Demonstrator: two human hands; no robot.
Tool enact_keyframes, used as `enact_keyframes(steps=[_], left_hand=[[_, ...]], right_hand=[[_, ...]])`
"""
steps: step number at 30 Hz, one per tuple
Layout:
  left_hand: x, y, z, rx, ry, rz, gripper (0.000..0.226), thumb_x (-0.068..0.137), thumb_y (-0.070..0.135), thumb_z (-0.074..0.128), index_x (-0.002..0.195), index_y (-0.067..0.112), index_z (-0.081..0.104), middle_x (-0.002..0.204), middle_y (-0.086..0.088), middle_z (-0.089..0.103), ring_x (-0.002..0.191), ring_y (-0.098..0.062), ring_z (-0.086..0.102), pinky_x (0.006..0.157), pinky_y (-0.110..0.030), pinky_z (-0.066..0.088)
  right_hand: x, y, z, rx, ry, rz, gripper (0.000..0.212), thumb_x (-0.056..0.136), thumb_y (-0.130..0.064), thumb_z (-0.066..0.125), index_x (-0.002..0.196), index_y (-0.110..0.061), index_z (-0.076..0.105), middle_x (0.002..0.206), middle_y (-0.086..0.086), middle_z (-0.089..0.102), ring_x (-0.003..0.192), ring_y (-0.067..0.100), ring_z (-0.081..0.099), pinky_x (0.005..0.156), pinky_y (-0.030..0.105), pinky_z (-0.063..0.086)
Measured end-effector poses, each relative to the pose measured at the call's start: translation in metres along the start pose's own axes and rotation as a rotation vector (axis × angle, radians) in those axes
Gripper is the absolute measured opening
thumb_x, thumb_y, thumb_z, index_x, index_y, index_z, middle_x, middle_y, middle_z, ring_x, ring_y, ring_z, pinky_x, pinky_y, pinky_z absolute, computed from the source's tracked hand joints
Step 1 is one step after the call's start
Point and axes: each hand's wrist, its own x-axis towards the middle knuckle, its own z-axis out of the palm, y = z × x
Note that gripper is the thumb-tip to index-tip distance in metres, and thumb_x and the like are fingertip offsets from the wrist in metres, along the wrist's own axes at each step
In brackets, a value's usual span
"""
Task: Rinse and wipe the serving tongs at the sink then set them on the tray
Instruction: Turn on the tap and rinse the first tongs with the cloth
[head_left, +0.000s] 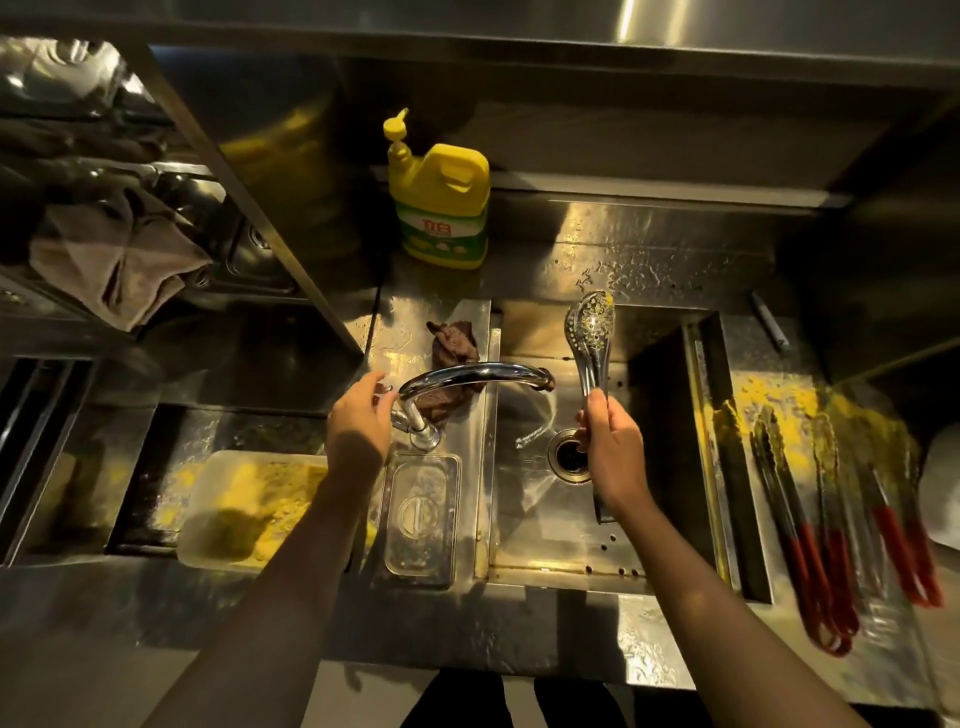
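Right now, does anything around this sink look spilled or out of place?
Yes: yellow powder is scattered over the tray on the right, under the red-handled tongs, and more cakes the tub in the left basin.

Dim warm light, steel glare, blurred edges

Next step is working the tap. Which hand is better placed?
Left, probably. The left hand is free, fingers loose, right beside the base of the faucet. The right hand grips the tongs upright over the sink, so it would have to let go first.
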Motion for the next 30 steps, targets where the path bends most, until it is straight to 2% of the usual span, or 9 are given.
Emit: enact_keyframes(steps=[3,5,7,9,11,15,19,25,30], left_hand=[[-0.038,0.004,0.003,0.027,0.164,-0.174,0.010,0.097,0.013,0.056,0.097,0.007,0.063,0.083,-0.009,0.061,0.069,-0.026,0.060,0.059,-0.027,0.040],[-0.068,0.008,0.013,0.047,-0.008,-0.331,0.017,0.100,0.021,0.050,0.095,0.009,0.061,0.074,-0.008,0.059,0.071,-0.030,0.061,0.065,-0.029,0.037],[-0.093,0.017,0.023,-0.008,-0.289,-0.247,0.023,0.102,0.026,0.044,0.092,0.011,0.059,0.077,-0.008,0.061,0.074,-0.029,0.061,0.067,-0.028,0.039],[-0.096,0.032,0.037,-0.002,-0.338,-0.076,0.020,0.100,0.028,0.045,0.086,0.018,0.057,0.078,0.001,0.061,0.070,-0.016,0.060,0.064,-0.027,0.044],[-0.077,0.050,0.057,-0.046,-0.257,-0.025,0.010,0.098,0.024,0.051,0.103,0.022,0.060,0.097,0.005,0.061,0.084,-0.009,0.061,0.072,-0.025,0.050],[-0.016,0.074,0.100,-0.039,-0.212,-0.216,0.052,0.099,0.021,0.049,0.147,0.008,0.033,0.153,-0.012,0.032,0.137,-0.028,0.040,0.114,-0.039,0.035],[0.036,0.073,0.125,-0.036,-0.153,-0.437,0.078,0.099,0.032,0.051,0.155,0.002,0.006,0.160,-0.020,0.017,0.146,-0.037,0.024,0.117,-0.053,0.026],[0.043,0.063,0.130,-0.053,-0.163,-0.583,0.054,0.088,0.045,0.065,0.124,0.006,0.053,0.123,-0.016,0.061,0.116,-0.037,0.058,0.097,-0.042,0.046],[0.011,0.064,0.116,-0.199,-0.165,-0.568,0.055,0.088,0.057,0.060,0.121,0.012,0.063,0.127,-0.012,0.064,0.122,-0.032,0.055,0.109,-0.041,0.038]], right_hand=[[0.002,0.002,-0.008,0.011,0.005,0.013,0.038,0.105,-0.043,0.040,0.089,-0.015,0.060,0.077,0.006,0.056,0.069,0.013,0.048,0.062,0.028,0.041],[0.005,0.003,-0.012,0.005,0.004,0.017,0.037,0.105,-0.042,0.040,0.088,-0.016,0.060,0.077,0.004,0.056,0.068,0.011,0.049,0.060,0.024,0.041],[0.008,0.005,-0.015,-0.003,0.003,0.020,0.037,0.104,-0.042,0.041,0.087,-0.016,0.060,0.079,0.004,0.057,0.069,0.012,0.050,0.062,0.024,0.042],[0.012,0.007,-0.017,-0.008,0.010,0.023,0.038,0.104,-0.044,0.043,0.085,-0.016,0.061,0.080,0.006,0.059,0.071,0.014,0.052,0.066,0.031,0.044],[0.015,0.007,-0.020,-0.010,0.014,0.016,0.040,0.103,-0.045,0.043,0.084,-0.015,0.061,0.079,0.007,0.059,0.072,0.016,0.052,0.067,0.037,0.044],[0.023,0.007,-0.024,-0.011,0.013,-0.007,0.039,0.102,-0.046,0.044,0.084,-0.016,0.062,0.080,0.012,0.060,0.071,0.016,0.053,0.068,0.043,0.046],[0.027,0.012,-0.029,-0.042,-0.019,-0.053,0.040,0.102,-0.046,0.045,0.083,-0.014,0.060,0.082,0.016,0.059,0.070,0.015,0.052,0.070,0.047,0.047],[0.030,0.022,-0.034,-0.045,-0.066,-0.084,0.040,0.103,-0.047,0.043,0.083,-0.016,0.059,0.077,0.010,0.056,0.070,0.015,0.051,0.069,0.043,0.045],[0.032,0.023,-0.040,-0.056,-0.081,-0.098,0.039,0.104,-0.044,0.042,0.085,-0.016,0.059,0.084,0.020,0.059,0.072,0.017,0.052,0.072,0.048,0.047]])
